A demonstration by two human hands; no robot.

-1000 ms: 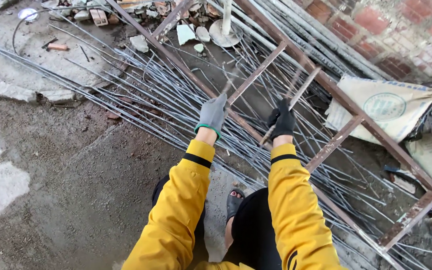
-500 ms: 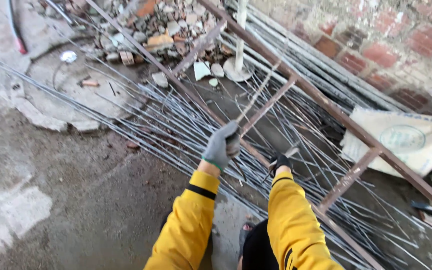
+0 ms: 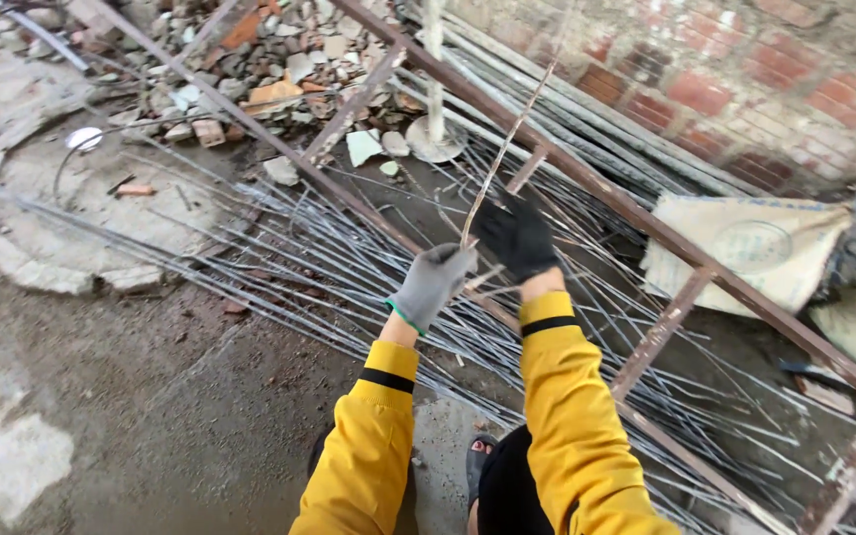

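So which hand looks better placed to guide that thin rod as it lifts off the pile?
Probably the right hand: its black glove grips the thin rod higher up, while the left hand holds just below.

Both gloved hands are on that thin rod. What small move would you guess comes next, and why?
Probably drawing the thin rod further up and clear of the rod pile. The left hand and right hand both grip its lower part, it slants upward past the rusty frame, and loose rods lie tangled beneath.
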